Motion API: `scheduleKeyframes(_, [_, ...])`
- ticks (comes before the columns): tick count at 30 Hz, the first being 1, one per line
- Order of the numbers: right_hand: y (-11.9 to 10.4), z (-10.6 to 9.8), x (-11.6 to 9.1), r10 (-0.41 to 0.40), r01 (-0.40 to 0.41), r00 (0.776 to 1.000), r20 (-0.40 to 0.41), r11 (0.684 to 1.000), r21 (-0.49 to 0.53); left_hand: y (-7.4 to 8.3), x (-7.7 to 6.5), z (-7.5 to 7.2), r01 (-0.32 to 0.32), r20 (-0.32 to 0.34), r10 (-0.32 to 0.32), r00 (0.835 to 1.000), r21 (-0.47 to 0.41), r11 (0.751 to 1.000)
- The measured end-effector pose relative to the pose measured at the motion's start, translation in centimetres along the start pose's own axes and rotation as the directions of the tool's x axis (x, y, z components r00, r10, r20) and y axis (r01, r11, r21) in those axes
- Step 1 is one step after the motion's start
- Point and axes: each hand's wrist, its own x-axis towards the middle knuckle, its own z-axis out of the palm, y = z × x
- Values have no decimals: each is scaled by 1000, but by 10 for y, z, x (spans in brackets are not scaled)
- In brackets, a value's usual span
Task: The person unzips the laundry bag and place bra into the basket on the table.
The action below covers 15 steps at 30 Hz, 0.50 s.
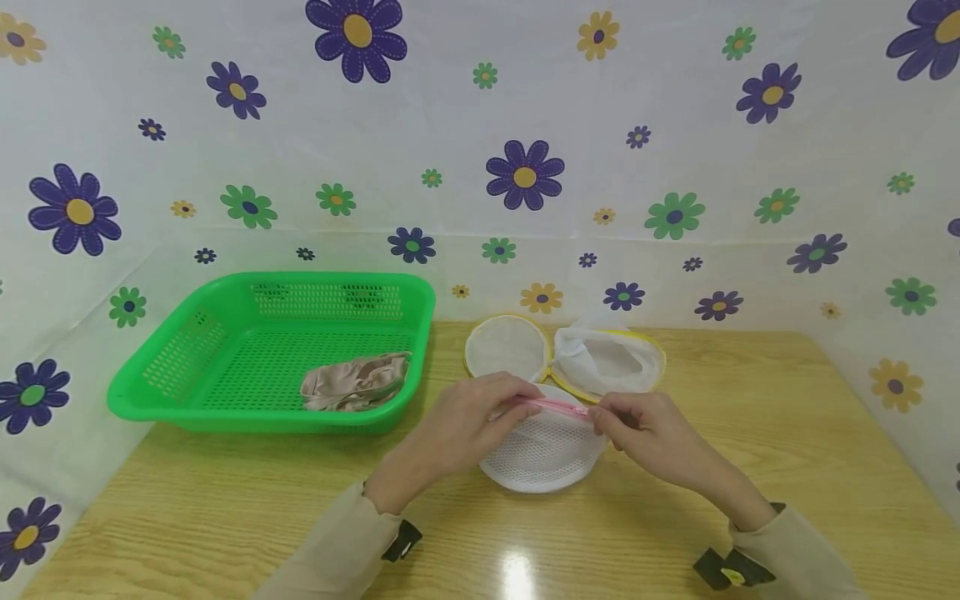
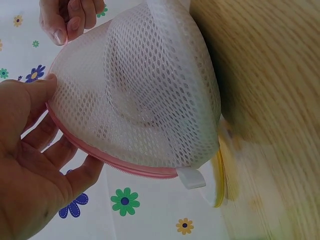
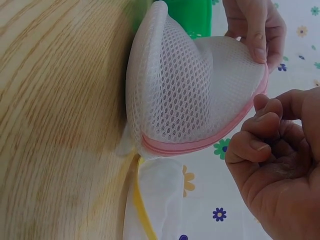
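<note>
A white mesh laundry bag (image 1: 543, 458) with a pink zipper (image 1: 558, 406) stands on the table between the two hands. My left hand (image 1: 480, 417) pinches the zippered edge at its left end, thumb on the near side. At the other end, the thumb and fingers of my right hand (image 1: 648, 429) pinch at the pink zipper; what lies between those fingertips is hidden. The right wrist view shows the mesh wall (image 3: 185, 85) bulging and the pink trim curving along its edge. A small white tag (image 2: 191, 177) sticks out by the zipper in the left wrist view.
Just behind, a yellow-rimmed white mesh bag lies spread, with a round flap (image 1: 507, 350) and an opened pouch (image 1: 600, 362). A green plastic basket (image 1: 270, 412) at the left holds folded beige satiny cloth (image 1: 356, 382). A flower-printed white sheet (image 1: 450, 125) hangs behind the wooden table (image 1: 750, 400).
</note>
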Motion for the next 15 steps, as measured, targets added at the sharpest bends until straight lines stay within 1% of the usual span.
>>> scheduleKeyframes(5, [3, 0, -1, -10, 10, 1000, -4, 1000, -9, 0, -1, 0, 2, 0, -2, 1000, -23, 1000])
scheduleKeyframes(11, [3, -1, -1, -17, 17, 1000, -7, 1000, 8, -2, -2, -1, 5, 5, -5, 1000, -33, 999])
scheduleKeyframes(15, [4, -1, -2, -17, 18, 1000, -10, 1000, 8, -2, -2, -1, 24, 12, -23, 1000, -46, 999])
